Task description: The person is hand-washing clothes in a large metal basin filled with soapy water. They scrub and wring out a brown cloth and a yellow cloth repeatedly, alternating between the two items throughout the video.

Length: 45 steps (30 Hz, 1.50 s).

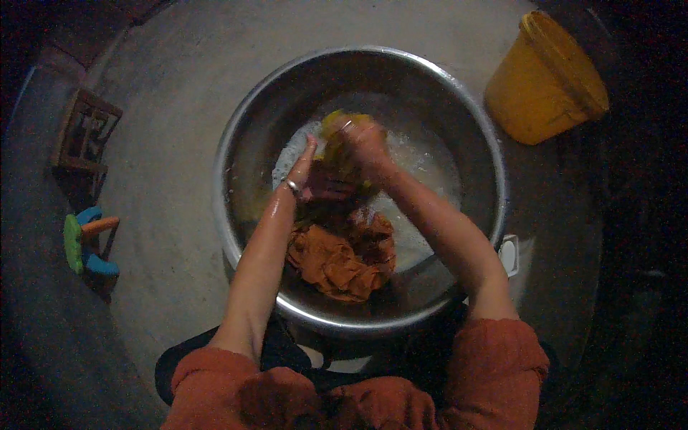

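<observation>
The right hand (363,140) is seen closed over a wad of wet yellow cloth (335,125), the fingers curled around it above the middle of a large metal basin (236,143). The left hand (301,166) is held flatter, fingers extended and together, its palm pressed against the side of the same bunched cloth, so that the fabric is squeezed between the two hands. A ring is worn on a finger of the left hand, and both forearms glisten with water.

Below the hands, a heap of orange cloth (342,258) is piled against the near wall of the basin, crumpled into soft folds and partly soaked; a darker reddish fold is joined to it just under the hands. Foamy, pale water (423,168) is held in the basin, whose rim is round, smooth and dully shiny.

The basin is set on a grey concrete floor (172,143), rough and matt. A yellow plastic bucket (546,80) is placed to the far right, well apart from the hands. A small white object (509,254) lies just beside the basin's right rim.
</observation>
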Tool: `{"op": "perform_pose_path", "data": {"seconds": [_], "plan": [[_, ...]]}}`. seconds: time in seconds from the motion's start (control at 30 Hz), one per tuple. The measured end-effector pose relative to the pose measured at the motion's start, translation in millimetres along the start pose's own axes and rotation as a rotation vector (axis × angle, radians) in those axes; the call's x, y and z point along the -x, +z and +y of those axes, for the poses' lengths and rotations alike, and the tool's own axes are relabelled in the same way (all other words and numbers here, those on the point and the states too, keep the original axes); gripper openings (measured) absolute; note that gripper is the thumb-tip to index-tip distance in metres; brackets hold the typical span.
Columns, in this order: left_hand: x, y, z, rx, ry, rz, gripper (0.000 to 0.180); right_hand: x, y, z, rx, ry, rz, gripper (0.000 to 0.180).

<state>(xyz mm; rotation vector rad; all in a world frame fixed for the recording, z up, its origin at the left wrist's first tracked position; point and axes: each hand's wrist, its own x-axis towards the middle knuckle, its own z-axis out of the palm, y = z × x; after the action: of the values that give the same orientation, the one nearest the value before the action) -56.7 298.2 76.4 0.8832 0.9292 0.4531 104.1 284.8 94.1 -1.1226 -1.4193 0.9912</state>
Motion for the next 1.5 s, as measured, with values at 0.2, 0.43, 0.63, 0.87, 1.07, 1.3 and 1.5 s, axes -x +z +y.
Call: {"op": "perform_pose_path", "data": {"seconds": [0.2,0.43,0.63,0.87,1.07,1.3,1.5], "plan": [[15.2,-17.7,4.9,0.287,-0.001,0.002,0.039,-2.5,-8.4,-41.2,-0.565,0.361,-0.623,0.038],[38.2,37.0,38.9,0.585,0.188,-0.258,0.043,19.7,-46.7,69.1,-0.286,0.205,-0.413,0.029],[38.4,28.5,45.3,0.666,0.273,-0.506,0.048,7.8,-50.9,58.5,-0.751,0.356,-0.005,0.026],[-11.7,-39.8,-14.7,-0.096,0.073,0.196,0.050,-14.0,-157.4,39.3,0.070,0.425,-0.356,0.053],[-62.7,-44.4,-93.1,-0.908,0.201,0.561,0.084,25.0,-63.1,49.5,1.037,0.636,-0.011,0.055],[-47.2,-75.1,-65.8,-0.552,-0.016,0.344,0.069,3.5,-103.4,101.4,0.046,0.762,-0.003,0.051],[-44.8,-17.7,-55.9,0.451,0.010,0.035,0.050,16.9,-37.2,120.3,0.721,0.412,0.013,0.048]]}}
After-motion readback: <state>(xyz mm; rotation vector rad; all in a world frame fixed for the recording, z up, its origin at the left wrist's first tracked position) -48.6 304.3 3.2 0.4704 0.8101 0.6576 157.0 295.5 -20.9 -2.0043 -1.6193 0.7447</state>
